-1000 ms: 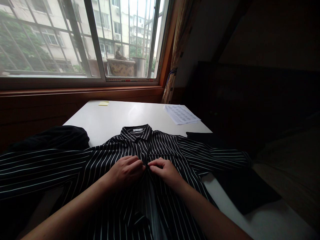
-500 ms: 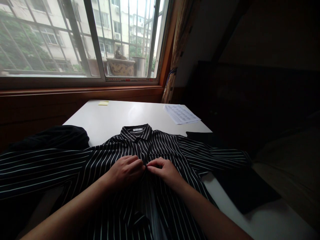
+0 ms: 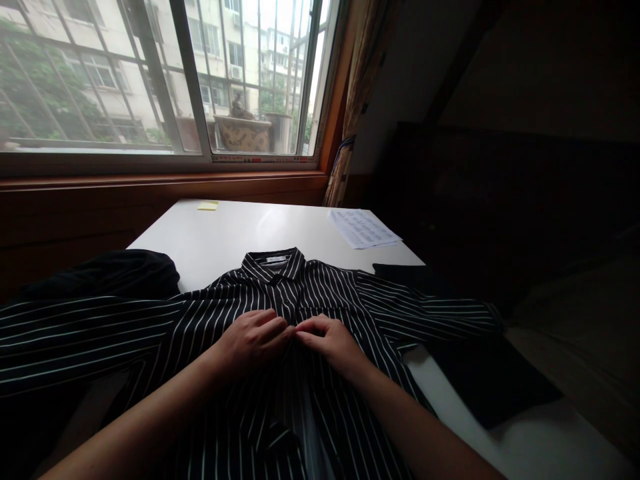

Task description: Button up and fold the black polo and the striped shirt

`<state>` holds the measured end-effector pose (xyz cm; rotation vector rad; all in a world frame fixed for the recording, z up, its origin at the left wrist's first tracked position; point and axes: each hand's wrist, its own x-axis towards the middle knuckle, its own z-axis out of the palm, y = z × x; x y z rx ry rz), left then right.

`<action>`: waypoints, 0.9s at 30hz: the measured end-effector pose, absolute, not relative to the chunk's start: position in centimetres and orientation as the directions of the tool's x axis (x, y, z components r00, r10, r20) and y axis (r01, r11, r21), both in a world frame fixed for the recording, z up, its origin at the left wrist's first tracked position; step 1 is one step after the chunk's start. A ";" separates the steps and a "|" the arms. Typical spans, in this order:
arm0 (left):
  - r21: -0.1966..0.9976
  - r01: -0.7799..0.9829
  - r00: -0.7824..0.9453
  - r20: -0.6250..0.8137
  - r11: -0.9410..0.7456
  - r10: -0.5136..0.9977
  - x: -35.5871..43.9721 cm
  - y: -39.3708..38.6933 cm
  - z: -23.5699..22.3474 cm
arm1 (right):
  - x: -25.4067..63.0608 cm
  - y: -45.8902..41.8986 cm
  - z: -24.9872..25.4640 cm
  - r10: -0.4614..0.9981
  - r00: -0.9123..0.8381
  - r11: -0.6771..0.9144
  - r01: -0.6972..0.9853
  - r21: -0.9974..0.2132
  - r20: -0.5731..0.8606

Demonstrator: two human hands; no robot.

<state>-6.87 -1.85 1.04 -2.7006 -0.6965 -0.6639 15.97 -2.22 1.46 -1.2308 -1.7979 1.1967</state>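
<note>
A black shirt with white stripes lies spread face up, its collar pointing away from me and its sleeves out to both sides. Below the chest the front edges part; nearer the collar they meet. My left hand is closed on the front edge at mid-chest. Facing it, my right hand pinches the same spot between thumb and forefinger. The fingertips of both hands nearly touch. Whatever button or buttonhole is between them is hidden by the fingers.
The shirt lies on a white table. Bunched dark cloth sits at the left, and flat dark cloth lies under the right sleeve. Printed sheets and a yellow sticky note are near the far edge, below a barred window.
My left fingertips have shifted very slightly right, toward my right hand. The shirt and my right hand stay almost still.
</note>
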 end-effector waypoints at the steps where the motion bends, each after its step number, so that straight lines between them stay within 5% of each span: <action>1: -0.138 0.511 0.780 0.489 -0.849 0.390 -6.9 -1.8 1.0 | 16.0 -2.2 1.5 0.935 -0.354 0.145 0.351 -0.925 0.013; 27: -0.134 0.498 0.774 0.515 -0.857 0.369 -7.1 -1.8 0.4 | 15.8 -2.7 1.5 0.933 -0.355 0.207 0.383 -0.900 0.063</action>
